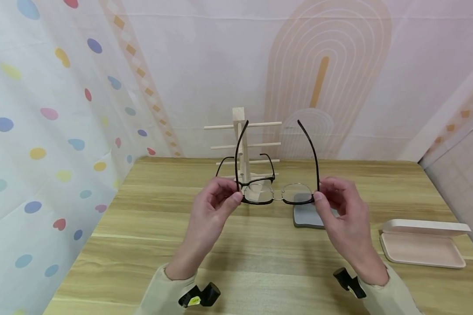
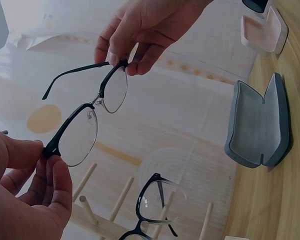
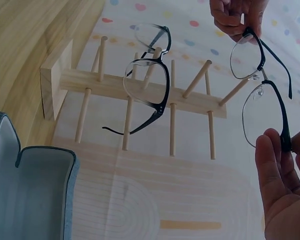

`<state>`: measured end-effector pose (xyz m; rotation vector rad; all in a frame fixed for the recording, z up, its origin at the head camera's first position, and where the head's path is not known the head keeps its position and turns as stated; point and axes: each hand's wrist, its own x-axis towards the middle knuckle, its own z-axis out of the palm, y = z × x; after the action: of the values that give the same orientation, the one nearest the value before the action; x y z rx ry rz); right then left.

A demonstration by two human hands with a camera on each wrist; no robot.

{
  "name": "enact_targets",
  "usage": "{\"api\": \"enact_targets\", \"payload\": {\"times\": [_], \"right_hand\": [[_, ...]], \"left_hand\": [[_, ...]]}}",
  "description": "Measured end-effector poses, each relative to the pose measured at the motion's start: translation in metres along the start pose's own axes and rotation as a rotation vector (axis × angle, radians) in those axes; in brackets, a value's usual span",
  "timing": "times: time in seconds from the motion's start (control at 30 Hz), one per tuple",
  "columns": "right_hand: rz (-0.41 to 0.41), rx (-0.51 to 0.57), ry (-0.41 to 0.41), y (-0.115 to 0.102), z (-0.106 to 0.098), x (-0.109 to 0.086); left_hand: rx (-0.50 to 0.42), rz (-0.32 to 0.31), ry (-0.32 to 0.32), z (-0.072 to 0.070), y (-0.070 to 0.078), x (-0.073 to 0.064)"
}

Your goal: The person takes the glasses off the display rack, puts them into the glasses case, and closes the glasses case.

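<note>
A pair of black half-rim eyeglasses (image 1: 259, 202) is held up in front of me, its temples spread and pointing away. My left hand (image 1: 213, 210) pinches the frame's left corner between thumb and fingers. At the opposite corner, my right hand (image 1: 344, 218) grips the hinge area the same way. Behind them stands a wooden eyeglass rack (image 1: 238, 114) with several pegs on both sides. A second pair of black-framed glasses (image 3: 166, 82) hangs on its lower pegs, partly covered in the head view by the held pair.
An open grey glasses case (image 2: 257, 122) sits on the wooden table (image 1: 150, 227) behind my right hand. Farther right lies an open pale pink case (image 1: 421, 249). A patterned curtain (image 1: 205, 65) hangs behind the table and along its left side.
</note>
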<state>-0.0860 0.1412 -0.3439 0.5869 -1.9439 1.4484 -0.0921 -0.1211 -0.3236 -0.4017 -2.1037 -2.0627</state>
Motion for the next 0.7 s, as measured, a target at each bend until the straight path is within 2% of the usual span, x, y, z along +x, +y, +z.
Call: {"api": "enact_targets", "payload": {"times": [0.27,0.53,0.7], "right_hand": [[0.000,-0.051,-0.021,0.003,-0.005,-0.003],[-0.051,-0.056,-0.039,0.006,-0.011,-0.004],[-0.042,-0.089,-0.039,0.007,-0.012,-0.007]], "left_hand": [[0.006,-0.008,-0.016,0.004,-0.005,0.000],[0.020,-0.009,-0.048,0.005,-0.008,-0.001],[0.020,-0.008,-0.040,0.006,-0.009,-0.001]]}}
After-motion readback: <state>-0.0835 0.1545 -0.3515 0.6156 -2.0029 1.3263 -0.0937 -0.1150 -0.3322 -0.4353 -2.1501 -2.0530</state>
